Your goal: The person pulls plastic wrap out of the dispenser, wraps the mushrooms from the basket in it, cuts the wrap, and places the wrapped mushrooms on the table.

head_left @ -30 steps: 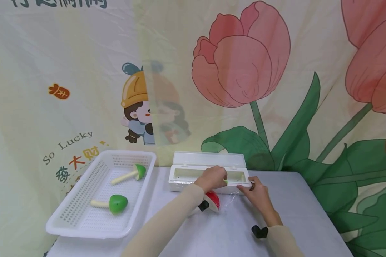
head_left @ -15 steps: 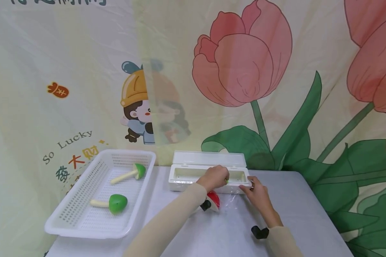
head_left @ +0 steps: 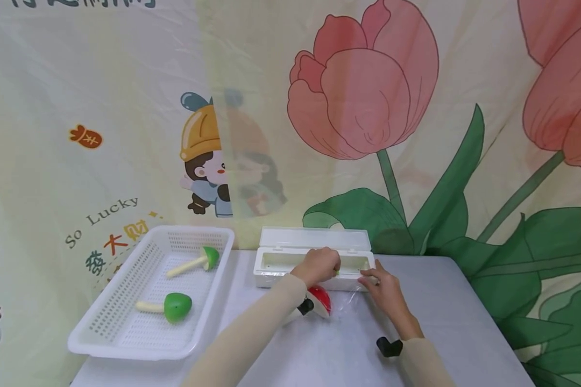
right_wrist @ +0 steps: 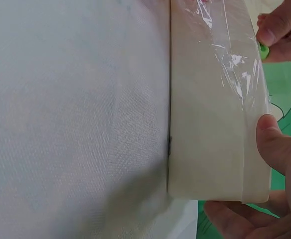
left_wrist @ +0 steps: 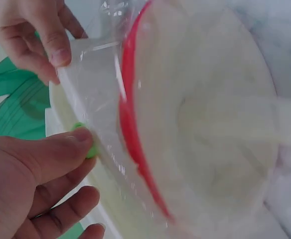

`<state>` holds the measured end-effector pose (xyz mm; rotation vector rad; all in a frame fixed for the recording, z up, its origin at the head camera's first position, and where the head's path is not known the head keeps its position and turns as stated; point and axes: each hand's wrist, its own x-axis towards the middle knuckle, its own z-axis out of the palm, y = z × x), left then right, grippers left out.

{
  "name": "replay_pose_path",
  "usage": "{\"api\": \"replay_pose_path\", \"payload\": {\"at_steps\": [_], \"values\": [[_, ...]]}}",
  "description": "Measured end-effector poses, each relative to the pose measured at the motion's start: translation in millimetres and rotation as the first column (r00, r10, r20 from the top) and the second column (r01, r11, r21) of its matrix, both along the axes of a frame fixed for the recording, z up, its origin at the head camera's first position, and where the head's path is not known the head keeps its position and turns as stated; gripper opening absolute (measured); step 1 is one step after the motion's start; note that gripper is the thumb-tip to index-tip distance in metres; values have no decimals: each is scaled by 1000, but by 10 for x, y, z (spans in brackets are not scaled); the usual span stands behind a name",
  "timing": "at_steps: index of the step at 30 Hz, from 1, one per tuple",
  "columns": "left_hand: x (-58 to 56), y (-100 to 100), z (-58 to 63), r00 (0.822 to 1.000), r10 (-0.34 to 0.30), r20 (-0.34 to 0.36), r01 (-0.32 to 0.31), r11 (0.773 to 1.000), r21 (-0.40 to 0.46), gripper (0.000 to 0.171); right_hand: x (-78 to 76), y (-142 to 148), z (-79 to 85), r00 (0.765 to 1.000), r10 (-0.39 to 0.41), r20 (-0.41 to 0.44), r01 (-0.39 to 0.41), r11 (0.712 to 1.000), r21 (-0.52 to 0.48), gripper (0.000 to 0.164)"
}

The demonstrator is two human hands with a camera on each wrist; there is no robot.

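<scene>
red mushroom (head_left: 319, 301): lies on the grey table (head_left: 465, 322) under clear film (head_left: 346, 301), nearest the person.
left hand (head_left: 319, 266): thumb and fingers pinch a small green slider (left_wrist: 88, 144) on the front edge of the white dispenser box (head_left: 276, 266).
right hand (head_left: 384, 287): thumb and fingers pinch the box's right end, on the film.
white basket (head_left: 121, 333): well left, holding two green mushrooms (head_left: 174, 306).

Grey table (head_left: 465, 322) stands against a far fabric backdrop (head_left: 101, 80) printed with pink tulips (head_left: 363, 91), green leaves and a cartoon figure (head_left: 203, 161)
</scene>
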<state>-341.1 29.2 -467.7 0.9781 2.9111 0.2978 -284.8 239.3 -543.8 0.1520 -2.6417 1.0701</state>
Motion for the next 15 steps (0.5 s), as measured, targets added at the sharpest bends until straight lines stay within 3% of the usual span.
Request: {"api": "replay_pose_path", "payload": {"at_steps": [15], "values": [[-1, -272, 58, 1000, 4, 3, -4, 1000, -10, 9, 11, -28, 42, 1000, -4, 12, 4, 1000, 0, 30]]}}
